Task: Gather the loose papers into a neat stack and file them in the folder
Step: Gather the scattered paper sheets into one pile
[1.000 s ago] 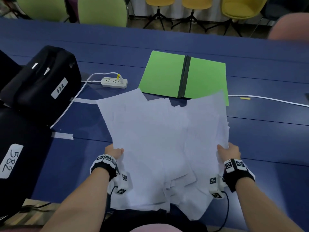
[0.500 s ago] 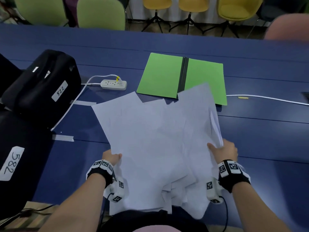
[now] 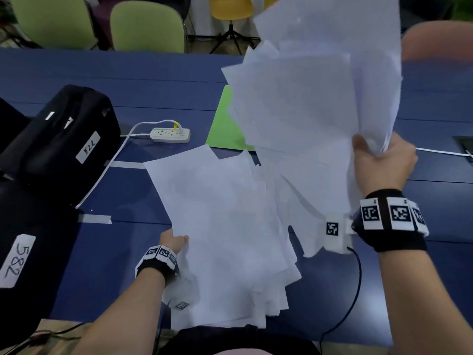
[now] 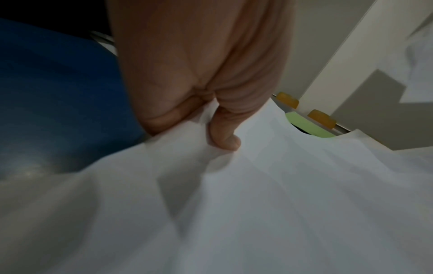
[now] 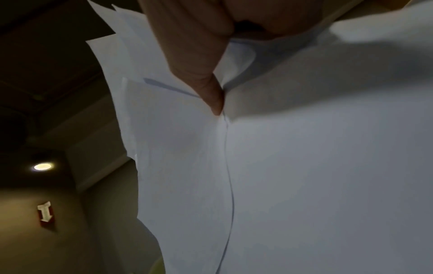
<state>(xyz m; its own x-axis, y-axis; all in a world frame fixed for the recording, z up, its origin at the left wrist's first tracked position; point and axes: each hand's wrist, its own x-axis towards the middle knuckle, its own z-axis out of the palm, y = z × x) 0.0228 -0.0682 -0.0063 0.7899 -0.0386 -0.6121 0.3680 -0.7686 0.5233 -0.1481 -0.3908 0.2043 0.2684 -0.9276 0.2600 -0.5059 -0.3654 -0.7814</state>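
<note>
Two black cases (image 3: 58, 134) with white number labels sit at the left of the blue table (image 3: 153, 93); one white power strip (image 3: 171, 135) lies beside them, its cord running left. The left hand (image 3: 174, 243) pinches the near-left edge of the papers (image 3: 225, 226), thumb on top, fingers hidden beneath; this lower batch fans out flat over the table. The sheets overlap too much to count. One green folder (image 3: 222, 124) lies open behind, now mostly covered, only a left strip showing. The right hand (image 3: 384, 160) grips an upper batch of the papers by its lower corner, raised upright; half a second ago the whole spread lay low across the table. Four chairs show beyond, cut off.
</note>
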